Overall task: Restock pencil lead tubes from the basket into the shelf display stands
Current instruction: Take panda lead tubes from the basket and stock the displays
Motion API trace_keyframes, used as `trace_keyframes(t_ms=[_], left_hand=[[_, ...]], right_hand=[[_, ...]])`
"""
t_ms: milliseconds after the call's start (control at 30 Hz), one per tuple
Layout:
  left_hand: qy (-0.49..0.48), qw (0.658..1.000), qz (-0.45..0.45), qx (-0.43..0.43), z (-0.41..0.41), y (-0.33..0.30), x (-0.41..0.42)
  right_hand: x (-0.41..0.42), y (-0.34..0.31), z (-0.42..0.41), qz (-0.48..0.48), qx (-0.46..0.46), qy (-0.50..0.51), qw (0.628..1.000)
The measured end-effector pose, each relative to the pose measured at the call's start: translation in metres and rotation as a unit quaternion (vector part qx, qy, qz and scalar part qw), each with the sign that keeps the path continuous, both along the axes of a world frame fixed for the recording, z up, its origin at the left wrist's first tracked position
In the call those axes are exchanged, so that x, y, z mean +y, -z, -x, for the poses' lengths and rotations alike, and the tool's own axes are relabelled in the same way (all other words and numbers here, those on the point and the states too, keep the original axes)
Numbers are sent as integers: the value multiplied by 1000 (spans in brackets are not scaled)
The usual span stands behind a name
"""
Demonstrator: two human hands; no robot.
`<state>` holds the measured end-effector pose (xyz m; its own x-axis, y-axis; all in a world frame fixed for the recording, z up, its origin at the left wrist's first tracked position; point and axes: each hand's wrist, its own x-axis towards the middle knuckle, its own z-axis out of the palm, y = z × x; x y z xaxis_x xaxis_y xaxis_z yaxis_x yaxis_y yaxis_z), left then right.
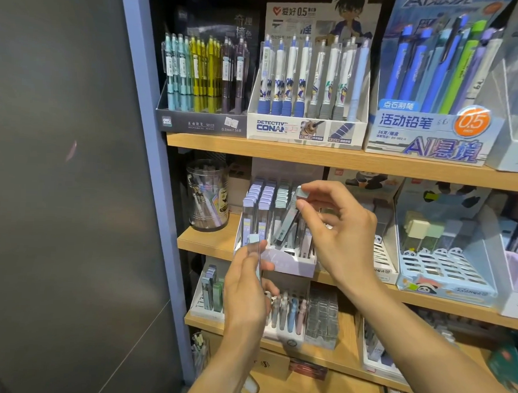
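A pale lilac display stand [284, 264] on the middle shelf holds rows of upright lead tubes [263, 208] with lilac and mint caps. My right hand [339, 229] pinches the mint cap of a tilted lead tube [289, 220] over the stand's right side, its lower end down among the slots. My left hand [247, 294] grips another mint-capped lead tube [256, 252] upright, just in front of the stand's left corner. No basket is in view.
A clear jar of pens [207, 194] stands left of the stand. Panda-themed lead stands [444, 264] sit to the right. Mechanical pencil boxes [308, 88] fill the shelf above. More stands [288, 316] line the lower shelf. A blue upright [152, 162] and grey wall close the left.
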<state>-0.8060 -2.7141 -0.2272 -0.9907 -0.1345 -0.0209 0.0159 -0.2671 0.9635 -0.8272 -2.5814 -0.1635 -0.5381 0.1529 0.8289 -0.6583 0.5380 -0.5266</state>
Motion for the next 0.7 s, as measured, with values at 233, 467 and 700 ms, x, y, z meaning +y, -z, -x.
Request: trace_keyframes(t_ms=[233, 467, 700], left_hand=[[10, 1000, 24, -4, 1, 2, 5], [0, 999, 45, 13, 4, 7, 6], [3, 998, 28, 49, 3, 9, 5]], right_hand=[[1, 10, 9, -36, -25, -1, 999], [0, 8, 18, -225, -23, 32, 974], [-1, 5, 18, -292, -38, 81, 952]])
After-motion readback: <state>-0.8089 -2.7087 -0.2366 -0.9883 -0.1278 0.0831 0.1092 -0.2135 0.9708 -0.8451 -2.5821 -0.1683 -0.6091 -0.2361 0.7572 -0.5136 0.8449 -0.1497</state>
